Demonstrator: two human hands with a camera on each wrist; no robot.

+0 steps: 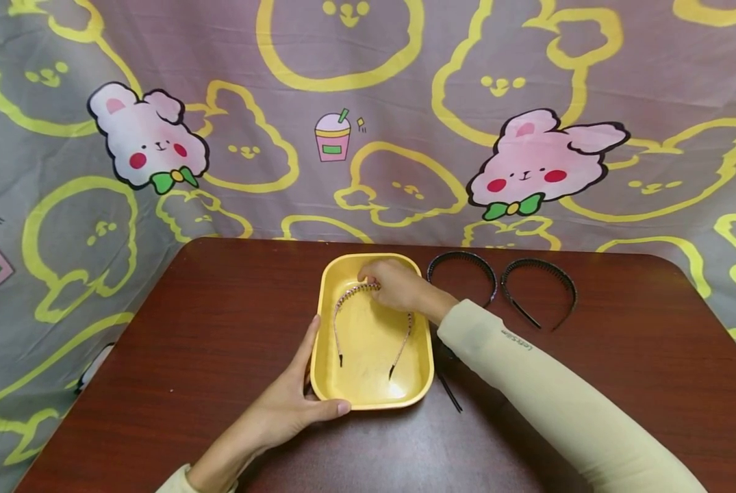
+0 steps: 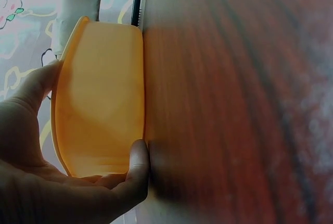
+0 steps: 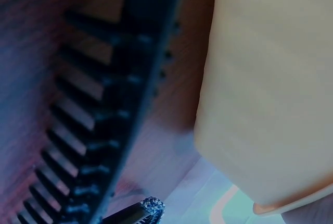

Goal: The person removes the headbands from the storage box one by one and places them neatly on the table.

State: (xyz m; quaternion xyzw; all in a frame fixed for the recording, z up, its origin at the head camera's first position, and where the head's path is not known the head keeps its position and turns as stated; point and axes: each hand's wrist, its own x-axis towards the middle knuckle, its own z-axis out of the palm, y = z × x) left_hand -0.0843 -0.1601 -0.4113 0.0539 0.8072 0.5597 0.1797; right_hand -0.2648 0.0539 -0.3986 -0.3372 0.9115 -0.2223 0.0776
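Note:
A yellow plastic tray (image 1: pixel 374 394) stands on the brown table. My left hand (image 1: pixel 284 411) grips its near left corner, the thumb over the front rim and the fingers along the left side; the left wrist view shows this hand (image 2: pixel 73 187) around the tray's wall (image 2: pixel 99 99). Inside the tray is a thin, pinkish beaded headband (image 1: pixel 355 291) with small teeth and dark tips, its ends towards me. My right hand (image 1: pixel 398 284) reaches over the right rim and pinches the top of its arch. Part of the arch is hidden behind that hand.
To the tray's right lie a dark bluish headband (image 1: pixel 460 255) and a black toothed headband (image 1: pixel 546 263). A black headband end (image 1: pixel 449 390) shows below the right sleeve. Black teeth (image 3: pixel 78 125) loom close in the right wrist view. A patterned curtain (image 1: pixel 392 116) hangs behind the table.

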